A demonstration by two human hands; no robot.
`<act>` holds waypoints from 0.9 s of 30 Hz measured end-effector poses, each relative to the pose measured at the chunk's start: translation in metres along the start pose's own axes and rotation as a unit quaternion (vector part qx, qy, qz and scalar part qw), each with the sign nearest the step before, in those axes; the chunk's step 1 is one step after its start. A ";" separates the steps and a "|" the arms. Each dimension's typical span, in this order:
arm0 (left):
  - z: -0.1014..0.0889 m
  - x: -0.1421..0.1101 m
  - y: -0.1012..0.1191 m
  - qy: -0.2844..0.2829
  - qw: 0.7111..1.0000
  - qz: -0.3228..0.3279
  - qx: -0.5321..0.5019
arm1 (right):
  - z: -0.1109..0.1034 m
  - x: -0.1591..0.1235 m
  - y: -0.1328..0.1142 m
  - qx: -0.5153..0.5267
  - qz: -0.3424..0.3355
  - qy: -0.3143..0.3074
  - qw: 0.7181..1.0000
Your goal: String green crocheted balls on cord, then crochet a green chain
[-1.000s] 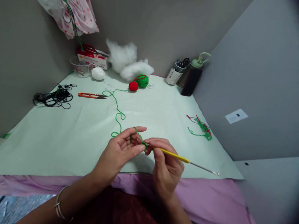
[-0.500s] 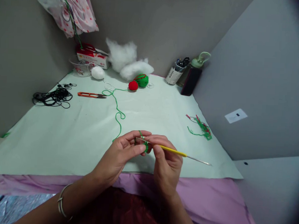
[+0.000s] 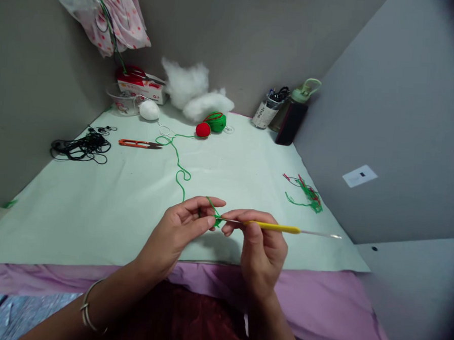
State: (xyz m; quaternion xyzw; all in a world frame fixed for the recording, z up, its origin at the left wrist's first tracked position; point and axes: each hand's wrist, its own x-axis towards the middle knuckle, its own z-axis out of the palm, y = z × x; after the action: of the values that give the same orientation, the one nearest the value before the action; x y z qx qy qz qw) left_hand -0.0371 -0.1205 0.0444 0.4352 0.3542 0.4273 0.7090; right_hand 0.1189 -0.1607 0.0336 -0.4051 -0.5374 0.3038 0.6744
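Note:
My left hand [image 3: 182,226] pinches a small green crochet piece [image 3: 217,222] between thumb and fingers, with green yarn running over its raised index finger. A yellow-handled crochet hook [image 3: 277,227] lies in the closed fingers of my right hand [image 3: 263,248]. Its thin metal tip meets the green piece; whether it sits inside a loop I cannot tell. From behind my left hand a green strand [image 3: 179,162] winds back across the table to the green yarn ball [image 3: 216,122]. A red yarn ball [image 3: 202,130] touches that ball.
Orange thread snips [image 3: 140,144] and tangled black cord [image 3: 83,146] lie on the left. White stuffing [image 3: 200,92] and a white yarn ball [image 3: 149,110] are at the back. A pen cup [image 3: 264,113], a phone [image 3: 291,123] and yarn scraps [image 3: 308,195] occupy the right side.
My right hand has drawn the hook to the right and levelled it, leaving more space between the hands. My left hand has shifted slightly left with the green piece.

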 end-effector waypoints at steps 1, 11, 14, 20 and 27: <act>0.000 0.000 0.000 0.002 1.000 0.007 0.009 | 0.000 -0.001 0.000 -0.030 -0.020 -0.003 0.999; 0.005 0.003 0.004 0.026 0.996 0.046 0.069 | -0.004 -0.007 0.004 -0.161 -0.153 -0.050 0.974; 0.004 0.003 0.004 0.020 0.997 0.044 0.064 | -0.005 -0.006 0.004 -0.149 -0.131 -0.043 0.979; 0.005 0.001 0.003 0.029 0.994 0.049 0.090 | -0.004 -0.005 0.004 -0.172 -0.178 -0.061 0.967; 0.007 -0.001 0.003 0.061 0.974 0.129 0.178 | -0.004 -0.001 -0.001 -0.194 -0.173 -0.065 0.963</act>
State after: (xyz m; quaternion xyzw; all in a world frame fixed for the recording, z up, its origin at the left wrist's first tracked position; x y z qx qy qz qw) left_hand -0.0321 -0.1227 0.0504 0.5697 0.4080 0.4710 0.5358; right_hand 0.1228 -0.1628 0.0337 -0.4087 -0.6907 0.0980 0.5885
